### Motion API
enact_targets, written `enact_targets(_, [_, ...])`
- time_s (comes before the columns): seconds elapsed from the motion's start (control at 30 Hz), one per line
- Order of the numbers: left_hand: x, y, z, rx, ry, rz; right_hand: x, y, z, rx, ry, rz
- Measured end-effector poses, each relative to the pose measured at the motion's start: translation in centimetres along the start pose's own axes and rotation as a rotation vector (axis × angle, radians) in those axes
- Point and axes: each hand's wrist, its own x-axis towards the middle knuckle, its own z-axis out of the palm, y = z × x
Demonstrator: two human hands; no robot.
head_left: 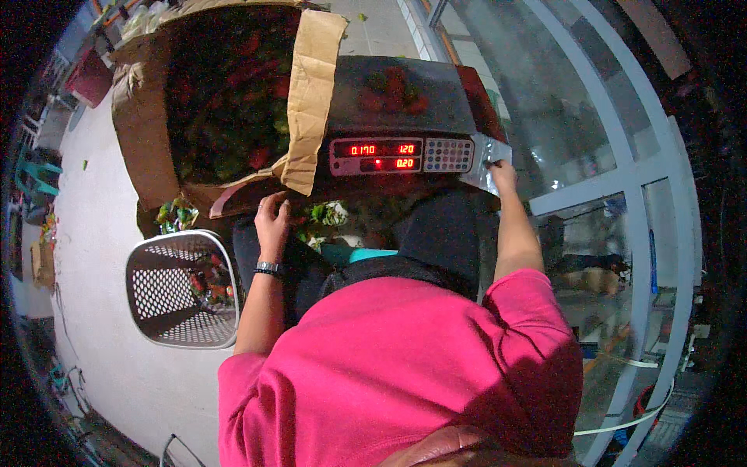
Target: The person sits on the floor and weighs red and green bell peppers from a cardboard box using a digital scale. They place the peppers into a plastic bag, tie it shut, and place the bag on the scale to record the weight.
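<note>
My right hand pinches the edge of a clear plastic bag at the right end of a digital scale. The scale has a lit red display and a keypad. On its dark pan lies a small heap of red and green pieces, too dim to name. My left hand is at the near edge of a big cardboard box, its fingers loosely bent and apart, with nothing seen in them. The box holds many dark green and red pieces, blurred by shadow.
A white perforated basket stands on the floor to my left, with some reddish pieces inside. Glass panels in a grey frame rise close on my right. A dark red container is at the far left. Leafy scraps lie below the scale.
</note>
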Motion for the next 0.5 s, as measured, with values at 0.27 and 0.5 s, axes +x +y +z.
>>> enact_targets(0.27, [1.2,0.6,-1.2,-0.848,0.137,-0.357,-2.1,-0.3,3.8,0.002,-0.12,0.096])
enact_targets(0.5, [5.7,-3.4,-2.1,-0.303,0.118,-0.118,-0.1,0.5,3.5,0.076,-0.112,0.11])
